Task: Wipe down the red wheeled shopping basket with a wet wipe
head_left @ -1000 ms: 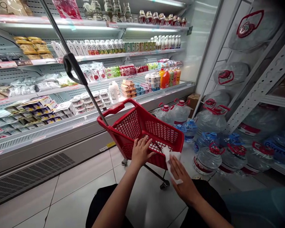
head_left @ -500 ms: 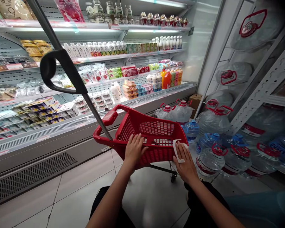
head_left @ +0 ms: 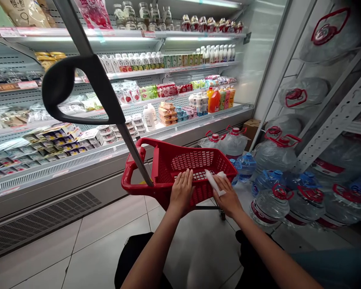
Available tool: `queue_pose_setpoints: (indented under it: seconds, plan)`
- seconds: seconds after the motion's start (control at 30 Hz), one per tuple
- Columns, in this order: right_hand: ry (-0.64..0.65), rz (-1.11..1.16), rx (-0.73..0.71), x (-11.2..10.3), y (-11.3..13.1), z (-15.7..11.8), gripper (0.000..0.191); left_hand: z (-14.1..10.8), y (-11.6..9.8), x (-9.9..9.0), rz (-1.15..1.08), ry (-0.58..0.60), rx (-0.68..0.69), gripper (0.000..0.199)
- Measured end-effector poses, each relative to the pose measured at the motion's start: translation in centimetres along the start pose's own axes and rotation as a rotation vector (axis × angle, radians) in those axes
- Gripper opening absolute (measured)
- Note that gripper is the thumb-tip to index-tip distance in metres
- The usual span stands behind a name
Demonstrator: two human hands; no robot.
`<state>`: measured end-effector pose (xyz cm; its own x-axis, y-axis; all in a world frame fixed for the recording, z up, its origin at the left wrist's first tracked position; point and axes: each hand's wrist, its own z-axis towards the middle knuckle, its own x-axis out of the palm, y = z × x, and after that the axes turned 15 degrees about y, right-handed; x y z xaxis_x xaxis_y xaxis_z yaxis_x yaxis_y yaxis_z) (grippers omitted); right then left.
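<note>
Red plastic forms our one shopping cart [head_left: 164,162], lattice-walled, its near rim at our two hands. Pale floor tiles [head_left: 108,241] lie open on its near side; clear water bottles [head_left: 269,204] crowd its right end. One grey pole [head_left: 135,152] slants above its left end. Our left hand's [head_left: 181,192] fingers press together; our right hand's [head_left: 228,198] cover one white cloth [head_left: 214,184], whether pinching we cannot tell.
</note>
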<state>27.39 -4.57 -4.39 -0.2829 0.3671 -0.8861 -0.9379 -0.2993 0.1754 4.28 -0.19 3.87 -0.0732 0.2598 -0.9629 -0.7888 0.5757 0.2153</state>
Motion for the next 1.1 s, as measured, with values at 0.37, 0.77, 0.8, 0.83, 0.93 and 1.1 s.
queue_pose_setpoints:
  seconds: [0.37,0.77,0.8,0.83,0.93,1.1]
  plan:
    - [0.004,0.265,-0.041,1.0,6.7,1.4,0.065,-0.6,-1.2,-0.1,-0.037,-0.037,-0.014,0.087]
    - [-0.085,0.121,0.129,0.5,-3.1,-1.0,0.056,-1.8,-1.3,-0.4,-0.019,-0.05,-0.017,0.085]
    - [-0.11,0.11,0.181,0.5,-3.7,-1.2,0.056,-1.8,-1.4,-0.3,-0.022,-0.051,-0.016,0.085]
    - [-0.133,0.106,0.226,0.5,-3.8,-1.3,0.057,-1.7,-1.5,-0.2,-0.027,-0.051,-0.015,0.085]
    - [-0.136,0.142,0.205,0.7,-0.8,-0.6,0.057,-1.4,-1.8,-0.2,-0.044,-0.049,-0.014,0.087]
    - [0.016,0.252,-0.117,1.3,7.8,1.0,0.071,-1.0,-1.9,-0.4,-0.046,-0.054,-0.019,0.086]
